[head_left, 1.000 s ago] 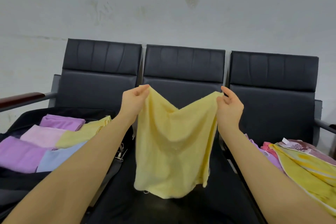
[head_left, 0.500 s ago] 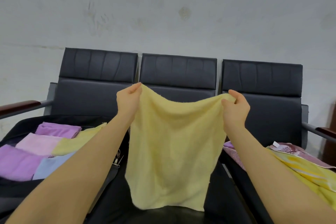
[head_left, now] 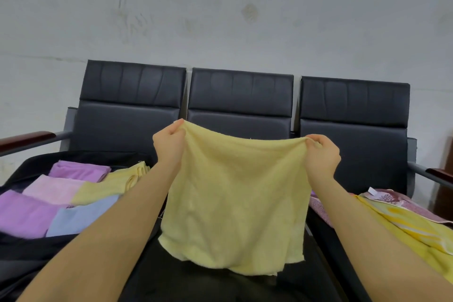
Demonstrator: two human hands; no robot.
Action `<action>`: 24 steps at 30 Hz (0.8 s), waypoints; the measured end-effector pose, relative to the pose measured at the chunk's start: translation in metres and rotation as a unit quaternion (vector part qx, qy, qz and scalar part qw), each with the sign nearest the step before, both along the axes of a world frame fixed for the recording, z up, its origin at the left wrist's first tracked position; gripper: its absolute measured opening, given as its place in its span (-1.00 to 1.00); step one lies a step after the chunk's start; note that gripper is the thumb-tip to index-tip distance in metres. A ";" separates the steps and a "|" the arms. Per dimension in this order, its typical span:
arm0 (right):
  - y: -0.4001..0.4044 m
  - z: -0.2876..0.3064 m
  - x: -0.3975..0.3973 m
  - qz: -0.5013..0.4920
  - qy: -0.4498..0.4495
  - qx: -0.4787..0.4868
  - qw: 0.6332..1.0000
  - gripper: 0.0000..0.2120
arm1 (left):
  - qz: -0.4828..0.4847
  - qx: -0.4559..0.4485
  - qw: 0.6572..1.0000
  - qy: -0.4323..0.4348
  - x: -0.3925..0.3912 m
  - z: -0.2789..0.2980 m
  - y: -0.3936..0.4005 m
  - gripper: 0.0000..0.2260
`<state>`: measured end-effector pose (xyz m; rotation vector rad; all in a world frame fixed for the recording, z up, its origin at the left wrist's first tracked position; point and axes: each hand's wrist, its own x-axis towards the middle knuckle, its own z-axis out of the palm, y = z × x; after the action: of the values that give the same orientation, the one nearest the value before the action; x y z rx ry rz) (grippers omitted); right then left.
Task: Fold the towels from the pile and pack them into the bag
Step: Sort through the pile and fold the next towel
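Head view: yellow towel (head_left: 235,203) hangs flat, top edge level, fingers of left hand (head_left: 169,144) and right hand (head_left: 321,154) pinching its corners.

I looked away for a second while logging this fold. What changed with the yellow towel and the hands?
The left hand and right hand moved apart, pulling the yellow towel from a sagging V into a nearly straight top edge. Both keep pinching its top corners. The folded towels in the black bag are unchanged.

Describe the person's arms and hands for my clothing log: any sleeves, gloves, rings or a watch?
Both forearms are bare right down to the frame's bottom edge, with no sleeve showing. The left hand and right hand wear no gloves. No ring, watch or wristband shows on the sides facing the camera.
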<state>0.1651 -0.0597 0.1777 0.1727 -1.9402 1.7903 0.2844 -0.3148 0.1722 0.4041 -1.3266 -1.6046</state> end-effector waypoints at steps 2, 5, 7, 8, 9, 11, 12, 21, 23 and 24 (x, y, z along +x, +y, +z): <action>0.001 -0.002 -0.003 -0.004 0.006 -0.035 0.999 -0.79 | -0.003 0.009 1.000 -0.010 -0.003 -0.002 -0.002 -0.73; 0.000 -0.002 -0.005 0.008 -0.021 -0.085 0.996 -0.76 | 0.020 0.026 0.999 -0.017 -0.004 -0.007 -0.009 -0.72; 0.000 -0.002 -0.007 0.056 -0.040 -0.086 0.994 -0.70 | 0.053 0.031 0.998 -0.017 -0.003 -0.011 -0.013 -0.82; -0.001 -0.001 -0.008 0.083 -0.043 -0.063 0.994 -0.64 | 0.069 0.028 0.997 -0.021 -0.002 -0.012 -0.014 -0.83; -0.001 -0.001 -0.008 0.101 -0.040 -0.021 0.994 -0.57 | 0.084 0.027 0.996 -0.024 -0.001 -0.013 -0.015 -0.81; -0.003 -0.002 -0.010 0.095 -0.022 0.070 0.993 -0.50 | 0.104 0.033 0.994 -0.025 0.000 -0.013 -0.016 -0.78; -0.004 -0.003 -0.010 0.077 -0.007 0.099 0.992 -0.53 | 0.112 0.039 0.993 -0.024 0.000 -0.012 -0.017 -0.78; -0.006 0.001 -0.001 0.043 0.029 -0.021 0.998 -0.80 | 0.125 0.044 0.991 0.001 0.002 -0.001 -0.021 -0.77; -0.007 0.012 0.001 0.053 0.029 -0.071 0.996 -0.83 | 0.125 0.056 0.991 0.008 0.000 0.006 -0.022 -0.77; -0.008 0.019 0.001 0.055 0.031 -0.093 0.994 -0.82 | 0.129 0.059 0.990 0.009 -0.001 0.010 -0.022 -0.77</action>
<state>0.1664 -0.0675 0.1963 0.2714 -1.7394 2.0012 0.2837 -0.3367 0.1824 0.6054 -1.1189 -1.4694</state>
